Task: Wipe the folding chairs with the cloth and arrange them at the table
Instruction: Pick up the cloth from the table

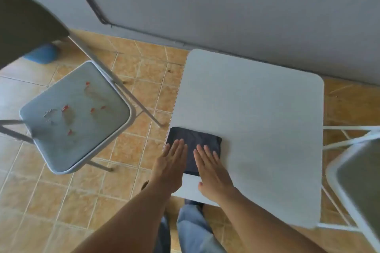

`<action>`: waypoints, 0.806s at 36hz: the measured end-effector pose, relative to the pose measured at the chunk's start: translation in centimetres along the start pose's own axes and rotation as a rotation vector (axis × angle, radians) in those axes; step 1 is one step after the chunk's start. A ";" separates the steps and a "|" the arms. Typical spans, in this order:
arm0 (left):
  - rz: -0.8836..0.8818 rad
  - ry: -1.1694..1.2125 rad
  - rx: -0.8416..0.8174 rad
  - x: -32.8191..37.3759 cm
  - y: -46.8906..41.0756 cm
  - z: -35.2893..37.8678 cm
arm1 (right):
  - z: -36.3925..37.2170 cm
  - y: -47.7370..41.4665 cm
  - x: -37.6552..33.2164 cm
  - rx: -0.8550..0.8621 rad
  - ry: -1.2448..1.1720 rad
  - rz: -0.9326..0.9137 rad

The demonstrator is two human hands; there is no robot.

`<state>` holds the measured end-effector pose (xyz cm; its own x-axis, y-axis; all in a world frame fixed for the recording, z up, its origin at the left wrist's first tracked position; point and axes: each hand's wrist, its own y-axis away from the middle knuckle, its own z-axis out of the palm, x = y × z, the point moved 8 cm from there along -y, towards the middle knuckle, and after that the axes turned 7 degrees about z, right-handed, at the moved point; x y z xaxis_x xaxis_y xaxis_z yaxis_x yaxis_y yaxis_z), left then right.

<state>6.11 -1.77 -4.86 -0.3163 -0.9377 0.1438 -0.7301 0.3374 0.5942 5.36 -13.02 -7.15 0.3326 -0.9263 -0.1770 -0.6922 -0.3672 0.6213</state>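
A dark folded cloth [194,139] lies near the front left corner of the white table [257,129]. My left hand [170,162] rests flat on the cloth's left part, fingers stretched out. My right hand [211,168] lies flat on its right part, fingers also extended. A grey folding chair [76,117] stands open to the left of the table; its seat bears red specks and a worn patch. The seat of a second folding chair [362,178] shows at the right edge, beside the table.
A grey wall [226,6] runs behind the table. The floor is orange tile [133,150]. A blue object [42,53] lies on the floor behind the left chair. My legs in jeans [191,230] stand at the table's front edge.
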 end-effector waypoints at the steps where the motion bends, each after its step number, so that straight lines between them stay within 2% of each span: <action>1: 0.009 -0.047 0.005 -0.2 -0.5 0.7 | 0.5 -0.7 -0.4 0.061 0.051 -0.026; 7: 0.034 -0.043 0.075 -1.2 -2.7 4.2 | 3.0 -3.1 -0.3 0.241 0.061 -0.032; 11: 0.055 -0.027 0.126 -1.9 -3.9 5.2 | 3.8 -4.3 -0.1 0.277 0.115 -0.052; 17: 0.113 0.068 0.206 -2.2 -4.8 4.7 | 2.4 -5.3 -0.2 0.421 0.118 -0.065; 21: 0.180 0.073 0.260 -2.9 -5.4 3.3 | 0.9 -5.7 -0.4 0.407 0.050 -0.007; 25: 0.192 0.143 0.198 -3.3 -5.4 2.3 | -0.5 -6.4 -0.7 0.339 -0.053 0.067; 29: 0.168 0.234 0.226 -3.8 -4.5 1.6 | -0.7 -8.0 -1.0 0.300 -0.086 0.029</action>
<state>9.60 0.43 -9.38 -0.3148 -0.8525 0.4174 -0.8037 0.4733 0.3607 10.98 -9.06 -11.39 0.2636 -0.9357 -0.2344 -0.8628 -0.3374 0.3766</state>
